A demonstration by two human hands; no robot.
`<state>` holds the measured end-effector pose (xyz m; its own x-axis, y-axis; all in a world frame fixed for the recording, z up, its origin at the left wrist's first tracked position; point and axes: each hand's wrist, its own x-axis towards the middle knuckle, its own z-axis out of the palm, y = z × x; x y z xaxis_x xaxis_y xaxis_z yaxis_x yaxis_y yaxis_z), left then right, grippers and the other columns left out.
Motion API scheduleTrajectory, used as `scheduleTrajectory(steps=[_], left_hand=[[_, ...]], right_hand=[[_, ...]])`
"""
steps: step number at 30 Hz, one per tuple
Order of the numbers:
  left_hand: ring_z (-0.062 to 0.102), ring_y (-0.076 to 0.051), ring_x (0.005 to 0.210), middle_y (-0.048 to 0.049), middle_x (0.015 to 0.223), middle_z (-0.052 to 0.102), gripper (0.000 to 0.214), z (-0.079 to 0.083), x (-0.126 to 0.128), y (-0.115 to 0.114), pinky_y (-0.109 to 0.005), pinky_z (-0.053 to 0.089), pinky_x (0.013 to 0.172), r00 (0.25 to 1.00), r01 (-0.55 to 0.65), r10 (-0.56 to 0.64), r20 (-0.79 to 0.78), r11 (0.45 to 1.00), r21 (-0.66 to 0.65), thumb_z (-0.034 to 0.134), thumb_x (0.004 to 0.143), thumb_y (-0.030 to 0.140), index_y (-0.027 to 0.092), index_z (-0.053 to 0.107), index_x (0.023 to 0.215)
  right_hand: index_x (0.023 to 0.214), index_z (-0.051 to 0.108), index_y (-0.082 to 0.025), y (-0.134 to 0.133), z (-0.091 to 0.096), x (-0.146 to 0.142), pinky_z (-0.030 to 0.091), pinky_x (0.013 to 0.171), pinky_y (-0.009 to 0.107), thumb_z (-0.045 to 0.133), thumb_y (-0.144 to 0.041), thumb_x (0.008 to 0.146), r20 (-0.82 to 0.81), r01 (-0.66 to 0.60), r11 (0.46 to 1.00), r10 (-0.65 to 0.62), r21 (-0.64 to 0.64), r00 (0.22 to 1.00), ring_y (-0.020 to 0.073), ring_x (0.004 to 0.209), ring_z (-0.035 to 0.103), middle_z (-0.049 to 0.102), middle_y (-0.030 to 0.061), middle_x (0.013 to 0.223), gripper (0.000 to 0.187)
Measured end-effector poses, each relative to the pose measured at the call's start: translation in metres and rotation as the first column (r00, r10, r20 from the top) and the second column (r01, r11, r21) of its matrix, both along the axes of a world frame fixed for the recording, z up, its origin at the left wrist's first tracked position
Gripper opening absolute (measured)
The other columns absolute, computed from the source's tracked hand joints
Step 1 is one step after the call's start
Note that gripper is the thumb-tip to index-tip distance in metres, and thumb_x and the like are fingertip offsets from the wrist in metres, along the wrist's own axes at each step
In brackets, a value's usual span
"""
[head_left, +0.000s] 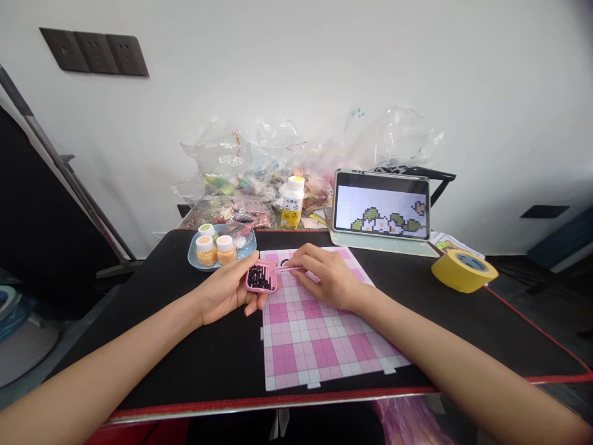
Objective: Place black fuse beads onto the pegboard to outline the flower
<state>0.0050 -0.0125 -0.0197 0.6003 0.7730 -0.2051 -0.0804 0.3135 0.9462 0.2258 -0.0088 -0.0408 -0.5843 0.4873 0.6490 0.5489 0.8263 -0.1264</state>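
Note:
My left hand [231, 290] is wrapped round a small pink tray [274, 279], its thumb along the near edge. Black fuse beads [260, 277] lie in the tray, many lined up in its grooves. In my right hand [327, 275] is a pair of pink tweezers [288, 268], pinched between thumb and fingers, the tips at the tray's right side. Whether a bead is between the tips is too small to tell. Beneath my right hand lies a pink and white checkered pegboard [301, 346]. A few black beads [284, 262] form a small curve near its top, partly hidden by my fingers.
A blue tray [193, 258] with several bead jars [206, 250] stands left. Behind are a white and yellow bottle [292, 204], plastic bags [259, 154] and a tablet [382, 204] showing a pixel flower pattern. Yellow tape [456, 272] sits right, on the black mat [194, 364].

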Motion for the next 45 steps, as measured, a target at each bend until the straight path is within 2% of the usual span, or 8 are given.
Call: scheduleTrajectory(steps=[20,32,45], left_hand=[[0.052,-0.01,0.038,-0.0099,0.055,0.062,0.053,-0.0017,0.0001,0.0016,-0.019,0.038,0.036,1.0,0.002,-0.002,-0.018,1.0,-0.006,0.027,0.098,0.041,0.006,0.064,0.083],[0.051,-0.01,0.037,-0.0104,0.054,0.061,0.055,-0.0001,-0.0002,0.0006,-0.017,0.039,0.036,0.999,-0.006,0.006,-0.036,1.0,-0.005,0.025,0.099,0.039,0.002,0.063,0.085],[0.053,-0.011,0.041,-0.0117,0.059,0.063,0.052,-0.004,-0.0026,0.0028,-0.018,0.041,0.036,0.999,-0.016,0.016,-0.03,1.0,-0.009,0.029,0.098,0.041,0.003,0.062,0.087]], right_hand=[[0.103,0.059,-0.017,0.0012,-0.0029,0.0017,0.05,0.067,0.029,0.043,-0.021,0.092,0.011,-0.043,0.998,0.043,-0.04,0.999,0.0154,0.081,0.059,0.06,0.0077,0.093,0.019],[0.101,0.059,-0.015,0.0009,-0.002,0.0002,0.051,0.068,0.029,0.042,-0.021,0.094,-0.01,-0.023,0.999,0.022,-0.03,1.0,0.0161,0.082,0.059,0.06,0.0088,0.092,0.02],[0.102,0.058,-0.016,0.0032,-0.0059,0.0,0.051,0.069,0.029,0.044,-0.019,0.092,-0.002,-0.062,0.998,0.062,-0.005,0.998,0.0161,0.083,0.059,0.06,0.0075,0.092,0.018]])
